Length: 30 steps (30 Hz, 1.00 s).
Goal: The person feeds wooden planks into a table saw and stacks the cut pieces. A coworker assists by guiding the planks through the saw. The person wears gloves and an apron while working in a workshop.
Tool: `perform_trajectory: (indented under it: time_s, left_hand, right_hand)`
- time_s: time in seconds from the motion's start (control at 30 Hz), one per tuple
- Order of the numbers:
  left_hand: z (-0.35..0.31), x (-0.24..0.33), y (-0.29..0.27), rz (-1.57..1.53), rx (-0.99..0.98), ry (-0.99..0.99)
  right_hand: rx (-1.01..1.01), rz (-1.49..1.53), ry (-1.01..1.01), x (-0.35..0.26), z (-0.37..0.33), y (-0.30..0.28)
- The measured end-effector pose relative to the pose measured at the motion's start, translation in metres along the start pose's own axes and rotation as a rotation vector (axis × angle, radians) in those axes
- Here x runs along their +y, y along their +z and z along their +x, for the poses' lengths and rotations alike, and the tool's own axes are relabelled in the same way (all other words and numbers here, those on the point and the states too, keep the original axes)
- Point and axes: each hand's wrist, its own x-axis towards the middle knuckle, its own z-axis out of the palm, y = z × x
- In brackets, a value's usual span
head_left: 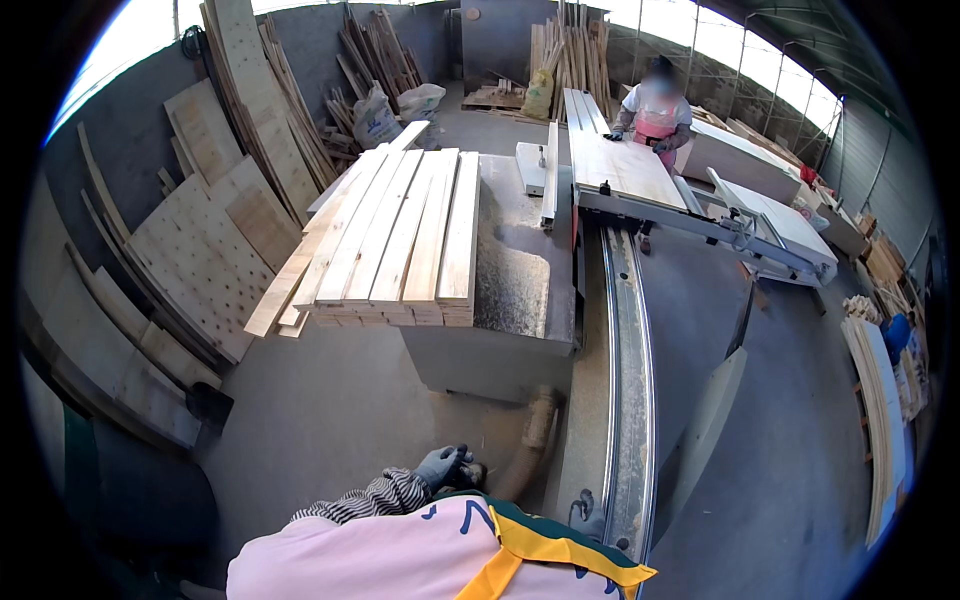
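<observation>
My left hand (pixel 445 467), in a grey glove with dark fingers, is held in front of my body below the saw table. Its fingers are curled in, and whatever they may hold is hidden. Lower right, my gloved right hand (pixel 588 513) is close beside the long metal rail (pixel 632 400); my apron covers part of it and its fingers do not show clearly. Ahead, a stack of pale wooden boards (pixel 395 235) lies side by side on the grey machine table (pixel 515 215), in several layers, some ends jutting past the near edge. Neither hand touches the boards.
A co-worker in a pink apron (pixel 660 115) stands at the far end beside a wide wooden panel (pixel 625 168) on the sliding carriage. A ribbed duct (pixel 540 420) curves down below the table. Panels (pixel 205 240) lean along the left wall; stacked boards (pixel 870 400) are at right.
</observation>
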Motion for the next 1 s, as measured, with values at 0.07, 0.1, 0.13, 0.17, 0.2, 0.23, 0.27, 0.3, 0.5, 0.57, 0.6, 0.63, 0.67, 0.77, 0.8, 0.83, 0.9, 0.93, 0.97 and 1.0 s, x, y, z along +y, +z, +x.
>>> perform_trajectory:
  time_s: [0.07,0.1,0.13,0.17,0.2,0.23,0.27,0.3,0.5,0.57,0.6,0.63,0.67,0.77,0.8,0.83,0.9,0.93,0.97,1.0]
  left_hand:
    - [-0.003,0.001,0.001,0.005,0.004,0.000]
    - [-0.005,0.001,0.003,0.022,0.007,-0.006]
    - [-0.009,0.005,0.007,0.041,0.003,-0.012]
    - [-0.013,0.009,0.011,0.038,0.006,-0.022]
    - [-0.016,0.014,0.014,0.034,0.011,-0.031]
    - [-0.016,0.018,0.017,0.030,0.011,-0.041]
    - [-0.012,0.016,0.016,0.001,-0.006,-0.046]
    - [-0.004,0.010,0.013,-0.028,-0.021,-0.051]
    - [0.018,-0.008,-0.003,0.048,-0.010,-0.043]
    - [0.019,-0.004,-0.003,0.056,0.006,-0.071]
    - [0.019,-0.002,-0.002,0.037,0.008,-0.087]
    - [0.022,-0.001,-0.004,0.019,0.010,-0.105]
    - [0.023,-0.003,-0.007,0.017,0.010,-0.086]
    - [0.031,-0.007,-0.015,0.028,0.009,-0.054]
    - [0.032,-0.008,-0.018,0.037,0.014,-0.061]
    - [0.035,-0.007,-0.021,0.047,0.019,-0.069]
    - [0.029,0.006,-0.020,-0.011,0.019,-0.094]
    - [0.030,0.013,-0.018,-0.033,0.002,-0.104]
    - [0.036,0.011,-0.022,-0.014,0.013,-0.103]
    - [0.040,0.003,-0.029,-0.002,0.033,-0.105]
  right_hand:
    - [-0.024,0.028,0.069,-0.006,-0.003,0.000]
    - [-0.034,0.035,0.095,-0.008,-0.003,0.000]
    - [-0.036,0.035,0.119,-0.010,-0.003,-0.001]
    - [-0.040,0.034,0.138,-0.012,-0.002,-0.003]
    - [-0.048,0.035,0.157,-0.012,-0.001,-0.003]
    - [-0.052,0.029,0.174,-0.015,0.000,-0.005]
    - [-0.046,0.029,0.186,-0.018,0.002,-0.007]
    - [-0.048,0.021,0.196,-0.021,0.005,-0.010]
    - [0.020,0.118,0.136,-0.003,0.016,0.003]
    - [0.032,0.080,0.059,0.002,0.027,0.002]
    - [0.039,0.061,0.020,0.005,0.031,0.003]
    - [0.027,0.055,0.059,-0.003,0.035,0.003]
    - [0.012,0.049,0.095,-0.019,0.040,-0.001]
    - [-0.003,0.000,0.086,-0.027,0.052,0.003]
    - [-0.002,-0.022,0.064,-0.027,0.056,0.006]
    - [-0.040,-0.014,0.100,-0.034,0.060,0.005]
    - [-0.110,0.000,0.172,-0.056,0.070,0.005]
    - [-0.083,-0.008,0.112,-0.056,0.074,0.008]
    - [-0.056,-0.018,0.053,-0.055,0.079,0.014]
    - [-0.042,-0.028,-0.008,-0.058,0.084,0.018]
